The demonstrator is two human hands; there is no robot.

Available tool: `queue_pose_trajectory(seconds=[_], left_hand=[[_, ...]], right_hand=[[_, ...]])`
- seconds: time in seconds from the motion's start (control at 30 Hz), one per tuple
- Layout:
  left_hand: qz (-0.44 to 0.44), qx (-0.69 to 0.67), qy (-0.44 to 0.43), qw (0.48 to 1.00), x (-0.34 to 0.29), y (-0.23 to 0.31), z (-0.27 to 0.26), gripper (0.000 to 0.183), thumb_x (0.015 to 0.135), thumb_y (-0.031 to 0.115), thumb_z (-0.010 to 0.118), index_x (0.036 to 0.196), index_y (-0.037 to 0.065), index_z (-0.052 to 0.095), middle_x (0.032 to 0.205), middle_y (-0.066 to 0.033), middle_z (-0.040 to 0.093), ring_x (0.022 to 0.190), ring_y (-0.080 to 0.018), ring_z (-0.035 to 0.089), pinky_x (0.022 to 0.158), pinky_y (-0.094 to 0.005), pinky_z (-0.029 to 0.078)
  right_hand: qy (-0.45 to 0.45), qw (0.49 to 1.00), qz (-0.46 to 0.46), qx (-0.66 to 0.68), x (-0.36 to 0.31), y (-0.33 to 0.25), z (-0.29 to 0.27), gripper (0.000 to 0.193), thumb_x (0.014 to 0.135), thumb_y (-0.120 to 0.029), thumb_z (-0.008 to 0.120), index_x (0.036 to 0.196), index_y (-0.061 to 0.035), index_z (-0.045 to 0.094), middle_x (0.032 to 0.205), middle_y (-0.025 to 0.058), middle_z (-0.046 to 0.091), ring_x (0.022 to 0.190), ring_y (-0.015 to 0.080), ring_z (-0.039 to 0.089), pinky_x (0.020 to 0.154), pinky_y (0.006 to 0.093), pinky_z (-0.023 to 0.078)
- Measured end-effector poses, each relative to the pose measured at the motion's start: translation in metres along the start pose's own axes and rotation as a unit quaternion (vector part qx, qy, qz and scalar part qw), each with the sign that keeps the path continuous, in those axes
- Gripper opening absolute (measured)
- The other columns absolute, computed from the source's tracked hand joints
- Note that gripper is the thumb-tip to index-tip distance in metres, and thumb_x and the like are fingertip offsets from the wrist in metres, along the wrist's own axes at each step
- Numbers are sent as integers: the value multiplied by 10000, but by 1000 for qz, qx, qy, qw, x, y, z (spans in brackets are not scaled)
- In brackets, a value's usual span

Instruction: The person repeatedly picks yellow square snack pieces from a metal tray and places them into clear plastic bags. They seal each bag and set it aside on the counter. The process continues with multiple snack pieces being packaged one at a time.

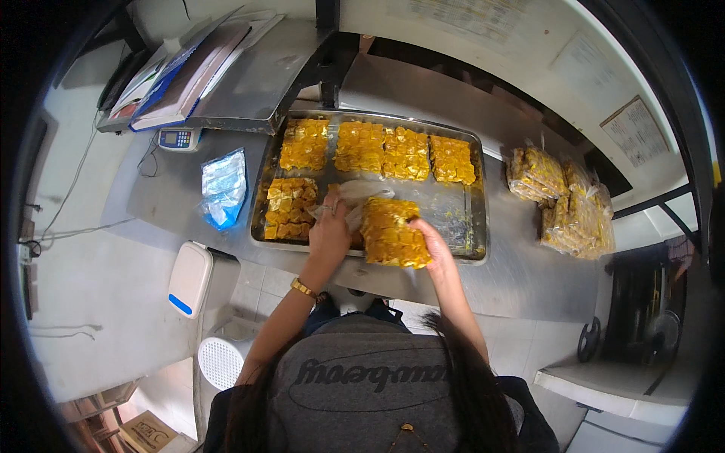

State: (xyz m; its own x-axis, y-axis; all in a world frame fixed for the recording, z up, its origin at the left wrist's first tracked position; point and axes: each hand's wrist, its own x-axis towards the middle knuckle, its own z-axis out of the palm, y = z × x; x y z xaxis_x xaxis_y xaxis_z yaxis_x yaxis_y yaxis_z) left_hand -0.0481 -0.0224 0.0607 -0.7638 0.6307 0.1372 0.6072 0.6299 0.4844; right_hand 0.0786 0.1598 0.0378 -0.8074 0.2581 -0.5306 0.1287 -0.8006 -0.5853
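Observation:
My right hand point(436, 248) grips the edge of a slab of yellow-orange blocks point(391, 235), raised over the near rim of a metal tray point(453, 215). Just left of it, my left hand point(330, 232) is closed on a clear plastic bag point(361, 192), which lies partly behind the slab. Whether the slab touches the bag I cannot tell. More slabs of the same kind lie in the tray: a row along its far side, with one far-left slab point(304, 143), and a near-left slab point(290, 202) beside my left hand. The tray's right part shows bare, smeared metal.
Bagged yellow slabs point(572, 204) are piled on the steel table point(521, 283) at the right. On the left lie a blue-and-white plastic packet point(224, 189) and a small digital scale point(180, 139). Folders point(189, 75) rest on a raised shelf. A lidded bin point(190, 279) stands below.

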Motion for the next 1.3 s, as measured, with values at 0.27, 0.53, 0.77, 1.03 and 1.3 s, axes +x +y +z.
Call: queue_pose_trajectory(seconds=[0.27, 0.53, 0.77, 1.03, 1.3], left_hand=[[45, 5, -22, 999, -18, 20, -3, 503, 766, 29, 549, 1254, 20, 427, 1345, -125, 372, 1066, -323, 539, 748, -380, 534], [174, -46, -12, 984, -31, 42, 14, 558, 760, 55, 544, 1300, 53, 403, 1244, -169, 480, 1088, -303, 539, 813, -398, 507], [-10, -81, 27, 996, 30, 58, -19, 340, 728, 97, 569, 1063, 52, 525, 860, -166, 627, 836, -321, 631, 681, -428, 515], [215, 80, 43, 972, 48, 84, 4, 296, 662, 58, 595, 957, 51, 561, 722, -138, 617, 623, -277, 636, 502, -370, 507], [327, -23, 155, 932, 17, 98, 3, 278, 676, 68, 582, 945, 106, 526, 719, -28, 586, 803, -190, 607, 528, -297, 511]], right_hand=[[70, 996, -53, 16, 48, 13, 4, 245, 800, -141, 556, 988, 16, 543, 877, 131, 637, 734, 235, 652, 660, 386, 569], [169, 964, -202, -34, 42, 29, 47, 399, 755, -28, 617, 1103, 12, 425, 976, 118, 587, 834, 196, 601, 668, 313, 513], [119, 922, -311, -199, 41, 43, 49, 396, 752, 12, 624, 1104, 8, 442, 969, 99, 599, 849, 169, 591, 732, 292, 487], [17, 951, -248, -185, 59, 62, 41, 473, 734, -24, 663, 1162, -6, 463, 985, 102, 598, 906, 186, 571, 779, 310, 481], [52, 951, -289, -95, 47, 38, 47, 448, 749, -51, 658, 1158, -9, 480, 1007, 106, 598, 905, 199, 584, 779, 311, 492]])
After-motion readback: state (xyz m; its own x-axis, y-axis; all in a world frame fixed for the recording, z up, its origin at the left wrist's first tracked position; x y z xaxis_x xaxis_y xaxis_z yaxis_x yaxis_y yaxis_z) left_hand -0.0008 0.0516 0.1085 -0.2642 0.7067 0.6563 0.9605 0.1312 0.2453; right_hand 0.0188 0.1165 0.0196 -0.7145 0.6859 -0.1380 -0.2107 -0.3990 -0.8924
